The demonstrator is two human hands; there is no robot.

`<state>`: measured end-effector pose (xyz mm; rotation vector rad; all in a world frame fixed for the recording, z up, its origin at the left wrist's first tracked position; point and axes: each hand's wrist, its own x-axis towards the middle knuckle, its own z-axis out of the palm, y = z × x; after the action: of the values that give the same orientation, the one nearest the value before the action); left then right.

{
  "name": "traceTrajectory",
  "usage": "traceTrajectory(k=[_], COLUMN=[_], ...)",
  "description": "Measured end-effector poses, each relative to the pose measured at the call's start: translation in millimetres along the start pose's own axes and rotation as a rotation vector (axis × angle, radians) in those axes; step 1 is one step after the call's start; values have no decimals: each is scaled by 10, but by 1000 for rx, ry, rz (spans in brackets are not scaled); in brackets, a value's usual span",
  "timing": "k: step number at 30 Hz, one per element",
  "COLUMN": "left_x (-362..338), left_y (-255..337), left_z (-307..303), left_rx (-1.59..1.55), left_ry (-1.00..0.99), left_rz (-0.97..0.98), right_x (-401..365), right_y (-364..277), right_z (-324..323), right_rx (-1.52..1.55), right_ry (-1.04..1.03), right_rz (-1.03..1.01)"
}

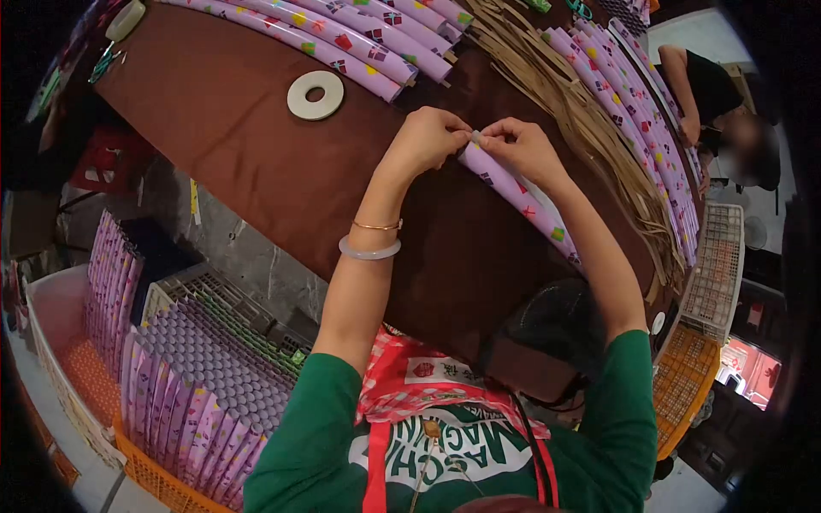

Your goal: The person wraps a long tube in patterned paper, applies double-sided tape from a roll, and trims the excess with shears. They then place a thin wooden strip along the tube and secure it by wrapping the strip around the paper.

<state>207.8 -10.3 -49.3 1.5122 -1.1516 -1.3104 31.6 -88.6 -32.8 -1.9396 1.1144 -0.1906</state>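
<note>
Over at eight o'clock from the hands, I see crated rolls [201,419] packed on end in an orange crate [162,475], stood upright, I judge, so that many fit without crushing. Up the brown cloth [256,179], toward half past nine, a white ring [315,111] lies flat, apart from the hands but within reach. Beyond it, toward ten, finished-looking rolls [342,41] lie side by side, probably to keep them straight.

The left hand [428,141] pinches the upper end of the paper roll [517,193], thumb and finger brought together; a small pale bit there is too tiny for me to identify. The roll lies in front of the wearer, its upper end pointing toward eleven, its long axis slanting down to five beside the right forearm. The right hand [522,152] pinches that same end from the other side, which I take as steadying it.

At two o'clock, brown strips [549,92] run in a loose band. At three, more patterned rolls [634,128] lie lengthwise, a co-worker's hand [690,130] at their outer edge; I cannot tell whether it grips.
</note>
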Motion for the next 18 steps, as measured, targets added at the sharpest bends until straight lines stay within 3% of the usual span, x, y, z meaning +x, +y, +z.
traceTrajectory(k=[7, 16, 18], left_x=[19, 7, -1], left_y=[3, 0, -6], left_z=[40, 41, 47], left_rx=[116, 145, 135], left_ry=[50, 53, 54], left_rz=[32, 77, 81], right_x=[-11, -9, -3], right_y=[44, 39, 49], right_z=[19, -3, 21], right_rx=[-152, 44, -36], right_ry=[77, 78, 76], right_rz=[-77, -27, -73])
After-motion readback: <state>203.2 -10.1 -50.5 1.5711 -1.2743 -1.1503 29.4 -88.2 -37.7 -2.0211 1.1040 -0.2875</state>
